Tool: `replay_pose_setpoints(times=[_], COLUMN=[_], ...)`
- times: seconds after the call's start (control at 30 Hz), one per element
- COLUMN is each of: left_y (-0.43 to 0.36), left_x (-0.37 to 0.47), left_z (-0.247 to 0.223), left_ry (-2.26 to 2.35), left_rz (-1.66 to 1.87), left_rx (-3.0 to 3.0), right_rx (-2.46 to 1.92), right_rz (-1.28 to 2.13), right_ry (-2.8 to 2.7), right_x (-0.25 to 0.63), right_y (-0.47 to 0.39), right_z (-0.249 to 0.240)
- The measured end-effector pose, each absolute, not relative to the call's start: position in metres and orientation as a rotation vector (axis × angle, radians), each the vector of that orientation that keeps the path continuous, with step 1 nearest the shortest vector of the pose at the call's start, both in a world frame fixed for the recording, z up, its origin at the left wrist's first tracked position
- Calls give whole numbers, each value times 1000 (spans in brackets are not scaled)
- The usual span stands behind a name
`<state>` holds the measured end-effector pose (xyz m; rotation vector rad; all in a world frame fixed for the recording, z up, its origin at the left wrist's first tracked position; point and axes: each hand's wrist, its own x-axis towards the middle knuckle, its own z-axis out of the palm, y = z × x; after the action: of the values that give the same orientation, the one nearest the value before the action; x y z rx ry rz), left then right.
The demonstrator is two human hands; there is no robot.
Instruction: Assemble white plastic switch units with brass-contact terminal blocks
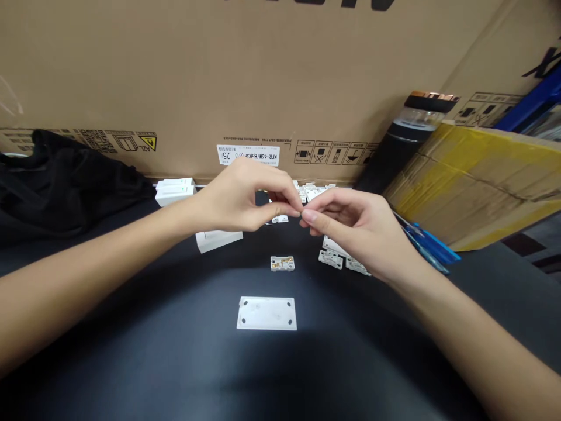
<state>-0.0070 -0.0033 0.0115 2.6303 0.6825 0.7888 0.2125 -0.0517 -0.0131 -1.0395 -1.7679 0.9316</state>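
Over the middle of the dark table, my left hand (249, 196) and my right hand (350, 225) meet with their fingertips pinched together. Whatever lies between the fingertips is too small and covered to name. Below them rests a small white plastic base with brass contacts (282, 264). Closer to me lies a flat white plate (267, 313) with a hole near each corner. Small white plastic parts (331, 259) sit under and beside my right hand, partly covered by it. A white plastic cover (218, 240) lies below my left wrist.
A large cardboard box (197, 76) walls off the back. White box-shaped pieces (175, 191) and black cloth (65, 181) are at left. On the right stand a dark bottle (401, 140) and a taped cardboard piece (477, 181), with blue-handled tools (427, 245) in front.
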Motion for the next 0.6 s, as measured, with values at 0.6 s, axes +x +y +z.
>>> replay_pose_setpoints(times=[0.6], left_y=[-35], left_x=[-36], left_z=[-71], left_ry=[668], left_rz=[493], left_rx=[2682], right_rx=[-1197], right_rz=[524], right_ry=[-2603], right_x=[221], right_y=[-45], right_z=[-27])
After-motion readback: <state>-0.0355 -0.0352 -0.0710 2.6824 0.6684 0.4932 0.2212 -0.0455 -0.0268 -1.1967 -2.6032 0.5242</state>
